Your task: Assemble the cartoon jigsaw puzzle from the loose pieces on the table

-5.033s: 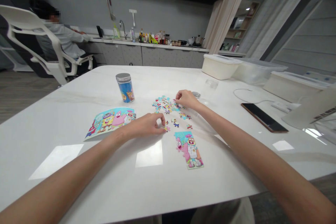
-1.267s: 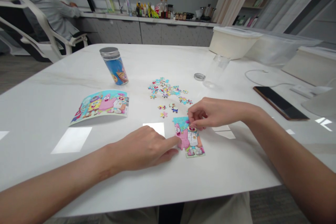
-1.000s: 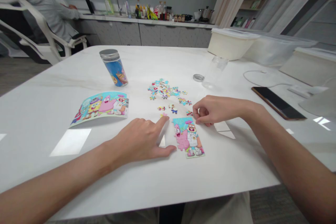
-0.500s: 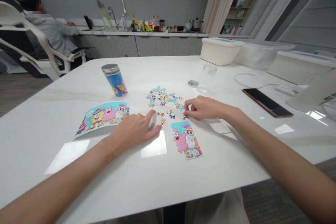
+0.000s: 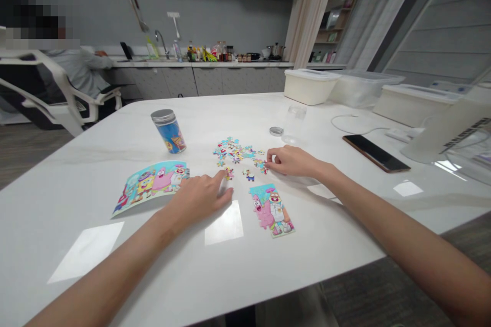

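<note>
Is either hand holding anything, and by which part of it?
The left hand holds nothing: it is open, one finger at loose puzzle pieces. The right hand is at other pieces; whether it pinches one, and where, cannot be told.

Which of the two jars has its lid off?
The clear jar on the right, with the silver lid lying beside it; the blue-patterned jar is capped.

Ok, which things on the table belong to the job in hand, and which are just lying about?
Apparently in use:
- partly assembled jigsaw
- loose jigsaw pieces
- printed picture sheet, matching artwork

Probably just lying about:
- smartphone
- white storage box
- jar with blue print, lid on
- clear jar, metal lid beside it
</note>
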{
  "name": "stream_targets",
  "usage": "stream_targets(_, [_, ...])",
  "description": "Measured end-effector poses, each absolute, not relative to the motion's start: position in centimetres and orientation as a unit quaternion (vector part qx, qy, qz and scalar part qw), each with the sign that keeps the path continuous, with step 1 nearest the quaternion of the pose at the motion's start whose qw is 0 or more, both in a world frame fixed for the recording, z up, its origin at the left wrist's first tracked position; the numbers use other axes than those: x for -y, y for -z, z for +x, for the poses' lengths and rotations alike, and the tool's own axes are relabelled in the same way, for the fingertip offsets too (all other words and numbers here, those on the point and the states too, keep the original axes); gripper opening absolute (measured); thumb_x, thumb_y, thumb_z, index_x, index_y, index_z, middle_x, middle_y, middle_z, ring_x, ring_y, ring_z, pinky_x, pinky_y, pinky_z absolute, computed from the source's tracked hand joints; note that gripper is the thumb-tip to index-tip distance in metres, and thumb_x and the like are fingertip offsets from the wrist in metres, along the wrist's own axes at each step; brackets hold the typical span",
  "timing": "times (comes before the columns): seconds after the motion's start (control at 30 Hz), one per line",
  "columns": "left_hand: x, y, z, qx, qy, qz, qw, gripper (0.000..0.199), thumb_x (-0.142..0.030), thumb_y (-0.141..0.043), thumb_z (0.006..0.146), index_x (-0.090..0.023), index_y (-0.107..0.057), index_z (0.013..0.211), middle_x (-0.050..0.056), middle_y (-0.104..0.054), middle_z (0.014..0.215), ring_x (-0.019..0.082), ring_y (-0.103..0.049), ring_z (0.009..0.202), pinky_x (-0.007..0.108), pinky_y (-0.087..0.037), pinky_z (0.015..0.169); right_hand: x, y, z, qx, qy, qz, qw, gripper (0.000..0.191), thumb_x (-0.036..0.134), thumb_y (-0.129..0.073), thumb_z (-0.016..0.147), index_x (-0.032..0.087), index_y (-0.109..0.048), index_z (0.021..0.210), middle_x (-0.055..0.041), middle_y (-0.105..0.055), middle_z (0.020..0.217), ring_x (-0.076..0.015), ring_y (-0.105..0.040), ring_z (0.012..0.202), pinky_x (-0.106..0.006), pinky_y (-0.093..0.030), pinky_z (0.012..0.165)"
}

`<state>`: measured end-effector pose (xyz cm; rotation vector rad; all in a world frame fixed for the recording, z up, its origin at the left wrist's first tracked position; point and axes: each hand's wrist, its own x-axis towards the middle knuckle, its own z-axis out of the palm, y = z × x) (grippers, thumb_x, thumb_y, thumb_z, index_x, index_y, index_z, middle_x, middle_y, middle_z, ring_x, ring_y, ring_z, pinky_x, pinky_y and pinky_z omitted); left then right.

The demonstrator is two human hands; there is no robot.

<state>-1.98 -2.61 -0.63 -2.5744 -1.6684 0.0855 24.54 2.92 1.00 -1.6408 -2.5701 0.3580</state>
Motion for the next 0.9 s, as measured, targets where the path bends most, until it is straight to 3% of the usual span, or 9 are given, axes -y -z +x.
stream_targets(0.17, [2.65,0.69,-2.03,0.541,-0.027,-0.84,0.037,0.048,-0.046,-0.033,0.096,-0.018,-0.056,0.128,0.012,-0.071,0.078,0.029,-0.068,0.071,0.035,-0.044,0.061,-3.11,-0.46,24.52,0.828,-0.087,-0.551,0.057,0.024,0.039,-0.052,0.091,0.02,-0.065,0.089,-0.0058,-0.071,0.079,-0.0165,-0.057,0.066,-0.028,-0.032,0.058])
stream_targets(0.27, [2.63,0.79,-2.1,0.529,-0.026,-0.847,0.042,0.045,-0.043,-0.033,0.097,-0.023,-0.057,0.129,0.01,-0.071,0.076,0.028,-0.068,0.069,0.035,-0.044,0.061,-3.17,-0.2,24.39,0.839,-0.117,-0.526,0.076,0.023,0.035,-0.051,0.091,0.02,-0.067,0.087,-0.0053,-0.07,0.078,-0.0147,-0.056,0.064,-0.028,-0.034,0.059])
stream_targets(0.4, [2.63,0.8,-2.11,0.524,-0.029,-0.85,0.041,0.046,-0.043,-0.033,0.097,-0.026,-0.052,0.134,0.008,-0.071,0.075,0.027,-0.067,0.067,0.034,-0.043,0.06,-2.93,-0.12,23.87,0.851,-0.145,-0.496,0.095,0.026,0.032,-0.048,0.092,0.02,-0.07,0.099,-0.0035,-0.069,0.073,-0.013,-0.054,0.06,-0.027,-0.035,0.06])
stream_targets(0.5, [2.72,0.66,-2.11,0.533,-0.034,-0.844,0.043,0.05,-0.043,-0.033,0.097,-0.023,-0.046,0.141,0.009,-0.07,0.075,0.026,-0.066,0.065,0.032,-0.042,0.059,-2.79,-0.33,23.86,0.852,-0.116,-0.502,0.091,0.027,0.033,-0.048,0.092,0.022,-0.071,0.101,-0.0033,-0.069,0.073,-0.0133,-0.054,0.061,-0.028,-0.035,0.06])
stream_targets(0.73, [2.85,0.65,-2.06,0.509,-0.043,-0.857,0.066,0.043,-0.041,-0.03,0.096,-0.017,-0.056,0.122,0.009,-0.068,0.069,0.026,-0.066,0.062,0.031,-0.039,0.053,-2.88,-0.44,24.39,0.825,-0.087,-0.553,0.082,0.024,0.033,-0.047,0.09,0.021,-0.067,0.098,-0.0055,-0.071,0.083,-0.0178,-0.058,0.07,-0.029,-0.035,0.06])
stream_targets(0.9, [2.18,0.46,-1.64,0.469,-0.05,-0.877,0.096,0.043,-0.034,-0.028,0.095,-0.015,-0.055,0.122,0.01,-0.068,0.069,0.026,-0.066,0.06,0.031,-0.04,0.052,-2.61,-0.19,23.83,0.856,-0.125,-0.495,0.079,0.033,0.033,-0.045,0.094,0.022,-0.065,0.117,-0.0061,-0.07,0.083,-0.0183,-0.06,0.072,-0.03,-0.039,0.064])
